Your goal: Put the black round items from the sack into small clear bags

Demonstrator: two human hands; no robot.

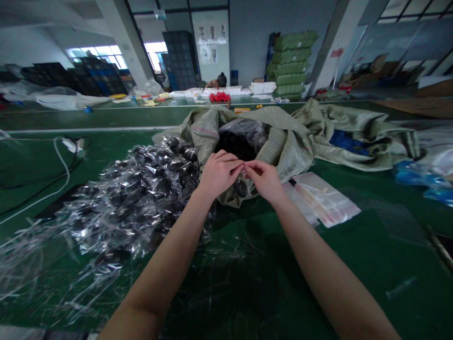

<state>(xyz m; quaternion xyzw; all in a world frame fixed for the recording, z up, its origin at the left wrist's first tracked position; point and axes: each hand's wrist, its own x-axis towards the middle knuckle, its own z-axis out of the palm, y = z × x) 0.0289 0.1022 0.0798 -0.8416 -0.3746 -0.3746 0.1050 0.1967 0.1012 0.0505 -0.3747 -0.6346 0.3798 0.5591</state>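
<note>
My left hand (220, 174) and my right hand (265, 181) meet fingertip to fingertip, both pinching the top edge of a small clear plastic bag (241, 187). Something dark sits inside that bag, hanging below my fingers; its kind cannot be made out. Just behind my hands, an open woven sack (288, 141) lies with its mouth toward me, dark contents inside. Left of my hands spreads a heap of black items in clear plastic bags (141, 193). A stack of flat clear bags (327, 198) with a pen-like stick on top lies right of my right hand.
The green table (240, 283) carries loose plastic strips at its left front. A second woven sack (382, 137) with blue contents lies at the right. A white cable (67, 170) runs along the left. Across the room, a person (221, 81) is behind another table with red items (219, 97).
</note>
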